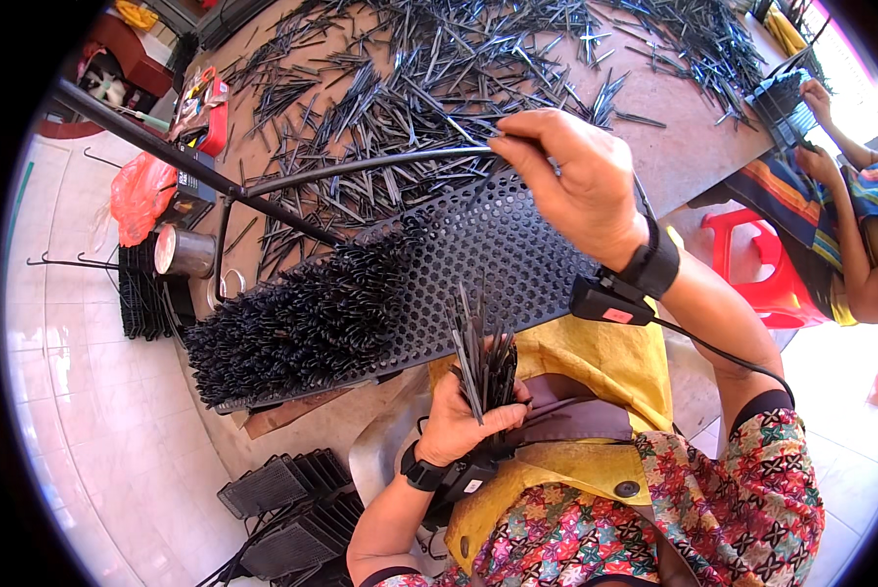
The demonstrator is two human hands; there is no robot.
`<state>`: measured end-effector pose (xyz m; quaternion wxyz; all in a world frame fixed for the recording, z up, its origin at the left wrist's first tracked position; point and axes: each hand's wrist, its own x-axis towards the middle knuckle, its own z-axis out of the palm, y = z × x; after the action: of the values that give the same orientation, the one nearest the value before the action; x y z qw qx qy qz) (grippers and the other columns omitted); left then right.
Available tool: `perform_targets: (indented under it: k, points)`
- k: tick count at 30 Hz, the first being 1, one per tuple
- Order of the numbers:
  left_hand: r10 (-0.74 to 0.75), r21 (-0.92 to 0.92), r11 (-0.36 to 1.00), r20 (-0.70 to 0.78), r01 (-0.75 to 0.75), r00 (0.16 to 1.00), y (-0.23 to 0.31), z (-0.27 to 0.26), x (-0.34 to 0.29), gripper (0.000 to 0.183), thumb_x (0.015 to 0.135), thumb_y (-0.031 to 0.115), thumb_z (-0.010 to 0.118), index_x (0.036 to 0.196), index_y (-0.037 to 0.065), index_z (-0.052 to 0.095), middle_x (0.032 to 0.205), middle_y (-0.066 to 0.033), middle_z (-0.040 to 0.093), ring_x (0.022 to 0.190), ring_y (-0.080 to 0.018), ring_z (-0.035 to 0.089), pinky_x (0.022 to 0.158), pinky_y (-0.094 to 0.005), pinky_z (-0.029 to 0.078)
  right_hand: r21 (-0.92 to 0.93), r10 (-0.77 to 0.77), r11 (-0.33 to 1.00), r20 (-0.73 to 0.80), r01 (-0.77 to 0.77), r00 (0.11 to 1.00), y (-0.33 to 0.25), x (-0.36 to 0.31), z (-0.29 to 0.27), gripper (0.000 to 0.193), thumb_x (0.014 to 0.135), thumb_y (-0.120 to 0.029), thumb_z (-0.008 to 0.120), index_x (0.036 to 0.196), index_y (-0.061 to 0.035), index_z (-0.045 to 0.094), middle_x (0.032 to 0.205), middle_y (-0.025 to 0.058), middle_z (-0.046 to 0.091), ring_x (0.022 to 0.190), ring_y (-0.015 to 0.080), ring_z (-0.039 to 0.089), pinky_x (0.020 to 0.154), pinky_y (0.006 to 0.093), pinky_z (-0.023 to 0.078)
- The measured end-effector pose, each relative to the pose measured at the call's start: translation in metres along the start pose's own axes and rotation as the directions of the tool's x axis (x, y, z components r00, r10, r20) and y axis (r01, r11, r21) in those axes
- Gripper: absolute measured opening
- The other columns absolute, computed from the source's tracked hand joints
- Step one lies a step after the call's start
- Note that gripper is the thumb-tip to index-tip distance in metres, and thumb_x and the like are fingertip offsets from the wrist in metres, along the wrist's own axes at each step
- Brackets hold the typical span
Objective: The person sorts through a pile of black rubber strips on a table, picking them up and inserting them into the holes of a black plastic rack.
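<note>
Our left hand point(456, 419) clasps thin black strips point(485, 372) beside the perforated black panel point(503, 249); our right hand point(581, 186) narrows its fingertips at a curved black rod point(361, 162), whether gripping we cannot tell.

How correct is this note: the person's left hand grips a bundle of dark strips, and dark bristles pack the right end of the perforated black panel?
Not quite: the head view shows the dark bristles packing the left end of the perforated black panel, while its right end has bare holes. The left hand does grip a bundle of dark strips.
</note>
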<state>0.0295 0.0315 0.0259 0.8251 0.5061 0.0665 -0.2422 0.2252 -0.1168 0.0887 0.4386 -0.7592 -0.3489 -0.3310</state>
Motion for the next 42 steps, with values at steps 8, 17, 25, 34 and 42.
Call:
perform_targets:
  k: [8, 17, 25, 34, 42]
  points:
    - [-0.006, -0.013, 1.0, 0.019, 0.006, 1.0, -0.002, -0.003, -0.001, 0.073, 0.073, -0.001, 0.071, 0.134, 0.005, 0.031, 0.09, -0.0081, 0.061, 0.072, -0.0134, 0.06, 0.062, -0.0258, 0.05, 0.036, -0.324, 0.946, 0.113, 0.322, 0.939, 0.008, 0.003, 0.023, 0.025, 0.059, 0.003, 0.058, 0.082, -0.0007, 0.05, 0.069, 0.0101, 0.048, 0.063, 0.0292, 0.051, 0.054, 0.037, 0.045]
    - [-0.012, 0.017, 1.0, 0.0, 0.012, 1.0, -0.001, -0.001, -0.001, 0.071, 0.073, -0.002, 0.07, 0.133, 0.005, 0.033, 0.09, -0.0078, 0.061, 0.072, -0.0134, 0.06, 0.062, -0.026, 0.05, -0.015, -0.357, 0.923, 0.346, 0.385, 0.868, 0.005, 0.0, 0.026, 0.015, 0.067, -0.012, 0.055, 0.077, -0.002, 0.049, 0.072, 0.0085, 0.051, 0.068, 0.025, 0.052, 0.06, 0.0327, 0.046]
    - [0.035, 0.022, 0.999, 0.021, -0.036, 0.999, -0.004, -0.002, 0.001, 0.069, 0.074, -0.002, 0.069, 0.133, 0.005, 0.034, 0.086, -0.008, 0.061, 0.072, -0.0138, 0.06, 0.062, -0.0263, 0.05, 0.046, -0.217, 0.975, 0.441, 0.219, 0.871, 0.0, -0.005, 0.021, 0.024, 0.064, 0.0, 0.058, 0.087, 0.0026, 0.054, 0.071, 0.0119, 0.054, 0.07, 0.0304, 0.056, 0.063, 0.038, 0.047]
    - [0.036, -0.004, 0.999, -0.011, -0.036, 0.999, 0.002, 0.005, 0.001, 0.075, 0.069, -0.002, 0.072, 0.132, 0.003, 0.031, 0.077, -0.015, 0.059, 0.066, -0.0199, 0.058, 0.058, -0.0294, 0.048, 0.163, 0.159, 0.941, 0.562, -0.297, 0.812, -0.007, -0.004, 0.01, 0.02, 0.075, -0.013, 0.063, 0.07, 0.0049, 0.058, 0.06, 0.0204, 0.056, 0.06, 0.0366, 0.058, 0.056, 0.0406, 0.047]
    - [0.005, -0.002, 1.0, -0.037, -0.005, 0.999, 0.005, 0.007, 0.001, 0.075, 0.069, -0.002, 0.072, 0.132, 0.003, 0.031, 0.077, -0.0148, 0.059, 0.066, -0.0204, 0.059, 0.058, -0.0295, 0.048, 0.336, 0.468, 0.287, 0.768, -0.897, 0.437, -0.036, -0.038, -0.014, 0.012, 0.078, -0.005, 0.061, 0.083, 0.0061, 0.061, 0.062, 0.0051, 0.06, 0.055, 0.0077, 0.057, 0.047, 0.0222, 0.047]
